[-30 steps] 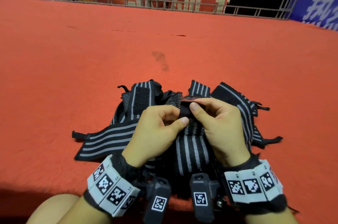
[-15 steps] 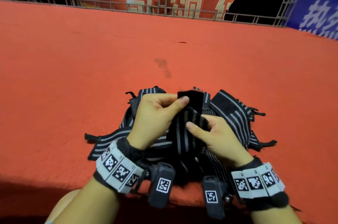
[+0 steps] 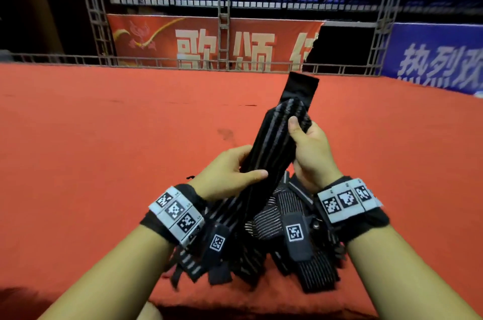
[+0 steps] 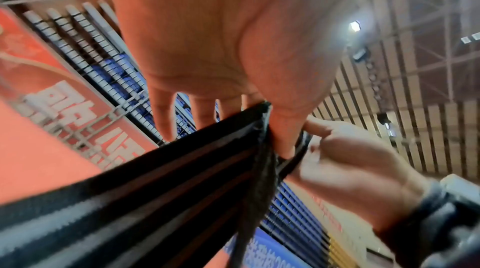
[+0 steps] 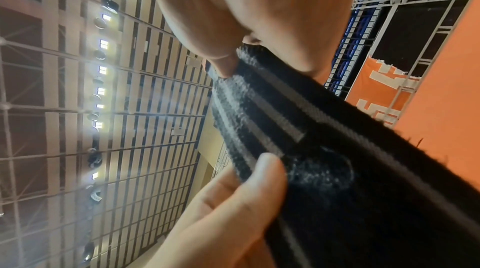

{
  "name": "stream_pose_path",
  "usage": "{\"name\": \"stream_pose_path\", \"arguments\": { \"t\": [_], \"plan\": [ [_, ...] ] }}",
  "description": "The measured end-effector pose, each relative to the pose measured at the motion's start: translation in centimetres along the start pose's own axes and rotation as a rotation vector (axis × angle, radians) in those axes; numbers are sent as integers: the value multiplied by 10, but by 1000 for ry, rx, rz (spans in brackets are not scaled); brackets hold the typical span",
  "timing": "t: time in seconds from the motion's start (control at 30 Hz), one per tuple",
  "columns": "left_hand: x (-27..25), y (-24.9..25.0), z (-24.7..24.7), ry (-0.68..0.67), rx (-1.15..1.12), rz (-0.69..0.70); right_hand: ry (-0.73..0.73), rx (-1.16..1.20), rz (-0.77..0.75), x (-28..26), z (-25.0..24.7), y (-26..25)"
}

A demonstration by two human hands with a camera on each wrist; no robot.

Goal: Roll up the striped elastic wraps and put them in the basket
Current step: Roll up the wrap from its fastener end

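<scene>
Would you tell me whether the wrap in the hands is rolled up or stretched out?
Stretched out. The wrap runs as a flat strip from the left hand up past the right hand; no coil shows.

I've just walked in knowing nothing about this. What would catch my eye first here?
Probably the striped wrap raised in the middle, its plain black end pointing up, gripped by the left hand low down and the right hand higher. Below the wrists, a pile of wraps lies on the red carpet. A red banner stands behind.
</scene>
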State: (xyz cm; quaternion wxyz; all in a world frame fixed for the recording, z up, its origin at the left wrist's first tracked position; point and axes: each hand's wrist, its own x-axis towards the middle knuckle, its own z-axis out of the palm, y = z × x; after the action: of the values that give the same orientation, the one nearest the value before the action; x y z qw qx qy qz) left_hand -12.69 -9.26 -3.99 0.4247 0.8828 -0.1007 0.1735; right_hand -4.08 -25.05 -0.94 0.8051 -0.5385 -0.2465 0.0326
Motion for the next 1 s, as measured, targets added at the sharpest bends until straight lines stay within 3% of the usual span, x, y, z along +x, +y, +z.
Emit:
{"name": "stream_pose_path", "arguments": {
  "t": [0.37, 0.53, 0.73, 0.9, 1.0],
  "plan": [
    [14, 10, -25, -26, 18, -64, 15, -77, -149, 53, 46, -100],
    [11, -7, -14, -42, 49, -174, 62, -68, -190, 70, 56, -134],
    [2, -35, 9, 197, -36, -216, 83, -140, -189, 81, 52, -128],
    [-1, -53, 15, 92, -237, -226, 91, -232, -180, 89, 46, -115],
    [-5, -59, 23, 15, -201, -232, 77, -273, -174, 93, 47, -113]
  ]
}}
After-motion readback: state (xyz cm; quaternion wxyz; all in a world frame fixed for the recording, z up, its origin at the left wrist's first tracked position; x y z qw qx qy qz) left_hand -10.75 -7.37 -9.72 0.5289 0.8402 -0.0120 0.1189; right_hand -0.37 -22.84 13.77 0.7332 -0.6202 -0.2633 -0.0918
